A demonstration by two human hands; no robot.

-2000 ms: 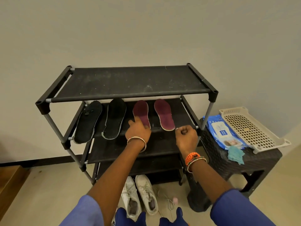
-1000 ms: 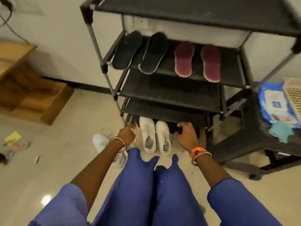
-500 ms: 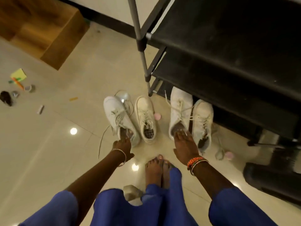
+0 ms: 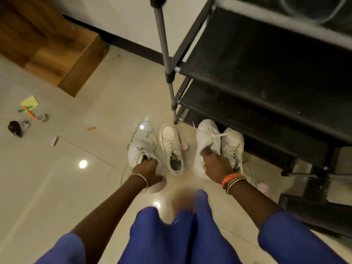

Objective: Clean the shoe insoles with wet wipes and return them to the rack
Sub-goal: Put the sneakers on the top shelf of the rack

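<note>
Four white sneakers stand on the tiled floor in front of the black shoe rack (image 4: 247, 73). My left hand (image 4: 147, 169) grips the leftmost sneaker (image 4: 136, 149) at its heel opening, fingers tucked inside. My right hand (image 4: 217, 164) has its fingers dipped into the mouth of the third sneaker (image 4: 206, 134), thumb on the outside. The second sneaker (image 4: 171, 143) shows a patterned insole (image 4: 176, 164) at its heel. The fourth sneaker (image 4: 233, 143) sits partly under the rack's lowest shelf. The insoles of the held shoes are hidden by my fingers.
Loose laces trail around the shoes. Small pink round objects (image 4: 184, 145) lie between and beside them. A wooden step (image 4: 57, 54) is at the far left, with scattered litter (image 4: 28, 107) on the floor. A dark stool leg (image 4: 314, 206) stands at right. My blue-clad knees fill the bottom.
I bent down from the rack's insole shelf to the floor. Both hands moved from the shelf down into two white sneakers, the left one closing around its shoe's heel.
</note>
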